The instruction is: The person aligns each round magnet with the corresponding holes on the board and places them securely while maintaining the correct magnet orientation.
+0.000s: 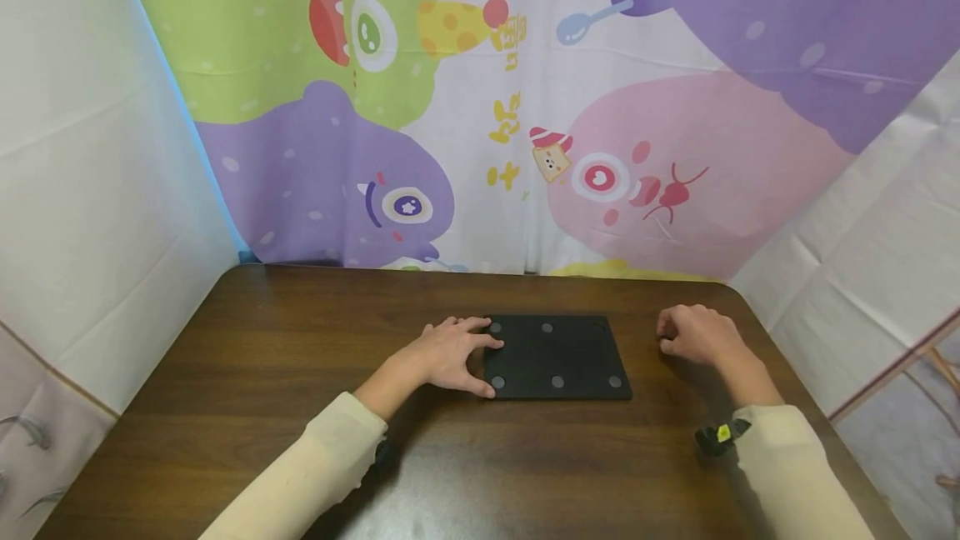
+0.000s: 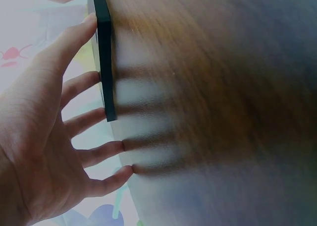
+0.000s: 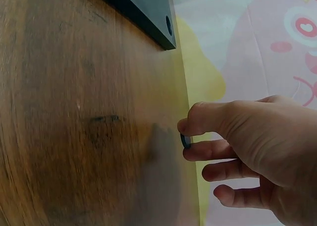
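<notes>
A flat black rectangular plate (image 1: 555,357) lies on the table, with several round grey spots along its two long sides. My left hand (image 1: 450,354) is at its left end, fingers spread. In the left wrist view, the thumb and nearer fingertips touch the plate's edge (image 2: 104,52), while the other fingertips reach the tabletop. To the right of the plate and apart from it, my right hand (image 1: 699,333) is raised over the table. Between its thumb and index finger it pinches a small dark disc (image 3: 185,141), seen nearly edge-on in the right wrist view.
The brown wooden table (image 1: 300,457) has rounded far corners. A printed cartoon curtain (image 1: 487,215) hangs behind its far edge, and pale fabric walls (image 1: 90,173) stand on both sides. A dark strapped device (image 1: 722,436) sits at the right wrist.
</notes>
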`<action>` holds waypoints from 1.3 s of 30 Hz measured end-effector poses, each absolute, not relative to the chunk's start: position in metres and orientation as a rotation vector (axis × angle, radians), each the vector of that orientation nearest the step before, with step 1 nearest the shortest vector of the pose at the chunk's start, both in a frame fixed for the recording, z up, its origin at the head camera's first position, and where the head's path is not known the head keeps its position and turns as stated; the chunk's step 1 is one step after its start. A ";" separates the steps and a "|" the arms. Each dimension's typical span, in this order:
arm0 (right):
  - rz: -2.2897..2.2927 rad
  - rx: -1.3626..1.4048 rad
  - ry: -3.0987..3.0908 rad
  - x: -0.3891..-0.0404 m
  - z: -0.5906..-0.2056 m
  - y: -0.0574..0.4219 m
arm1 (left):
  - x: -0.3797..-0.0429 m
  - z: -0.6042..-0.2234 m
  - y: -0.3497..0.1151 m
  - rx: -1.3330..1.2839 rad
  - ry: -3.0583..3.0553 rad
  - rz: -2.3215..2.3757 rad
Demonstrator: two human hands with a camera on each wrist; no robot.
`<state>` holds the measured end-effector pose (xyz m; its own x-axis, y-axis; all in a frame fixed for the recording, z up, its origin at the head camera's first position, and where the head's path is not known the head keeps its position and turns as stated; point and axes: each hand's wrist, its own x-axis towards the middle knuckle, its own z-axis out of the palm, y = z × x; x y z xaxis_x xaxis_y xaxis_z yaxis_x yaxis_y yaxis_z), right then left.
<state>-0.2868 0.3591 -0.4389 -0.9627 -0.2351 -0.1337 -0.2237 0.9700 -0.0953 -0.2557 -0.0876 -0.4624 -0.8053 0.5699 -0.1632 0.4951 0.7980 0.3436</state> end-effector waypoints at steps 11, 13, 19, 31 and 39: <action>-0.099 -0.386 2.968 -0.290 -0.439 0.344 | -0.255 -0.463 -0.088 0.815 2.722 0.415; -0.096 -0.388 2.971 -0.291 -0.439 0.342 | -0.255 -0.463 -0.088 0.817 2.722 0.416; -0.103 -0.404 2.974 -0.294 -0.440 0.335 | -0.255 -0.463 -0.088 0.821 2.724 0.416; -0.113 -0.455 2.977 -0.300 -0.440 0.318 | -0.256 -0.464 -0.088 0.819 2.726 0.418; -0.109 -0.494 2.970 -0.303 -0.440 0.306 | -0.256 -0.463 -0.088 0.819 2.726 0.416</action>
<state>-0.3027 0.3063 -0.4395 -0.9381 -0.3267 -0.1153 -0.3175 0.9438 -0.0920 -0.2562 -0.0878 -0.4627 -0.8057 0.5683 -0.1671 0.4926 0.7994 0.3440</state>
